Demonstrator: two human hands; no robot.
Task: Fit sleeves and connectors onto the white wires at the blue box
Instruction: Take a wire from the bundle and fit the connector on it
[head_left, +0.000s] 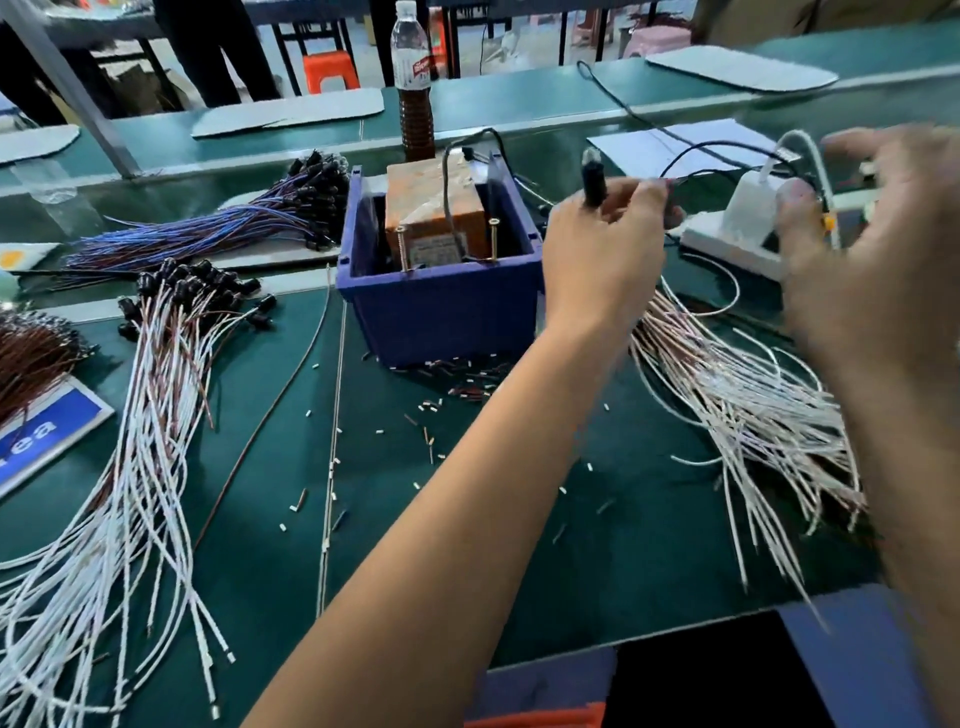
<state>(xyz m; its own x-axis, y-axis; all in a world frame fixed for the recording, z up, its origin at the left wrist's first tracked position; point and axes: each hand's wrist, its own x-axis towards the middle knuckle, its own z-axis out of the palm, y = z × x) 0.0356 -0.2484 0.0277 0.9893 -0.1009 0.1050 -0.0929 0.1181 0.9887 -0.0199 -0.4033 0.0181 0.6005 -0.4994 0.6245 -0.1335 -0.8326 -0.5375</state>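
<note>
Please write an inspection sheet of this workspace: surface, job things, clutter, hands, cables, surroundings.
Surface: green mat, littered.
Job's things: blue box holding an orange block; bare white wires at right; white wires with black connectors at left.
Clutter: small sleeve pieces scattered before the box; bottle behind it.
Hands: left hand holds a black connector; right hand blurred, fingers spread.
Cables: black cable running to the white power strip.
Surroundings: blue wire bundle; orange stool.

the blue box (441, 306) stands upright, open-topped, an orange block inside. loose white wires (753, 415) fan out right of it; a black connector (594, 179), seemingly, is raised beside its rim.
</note>
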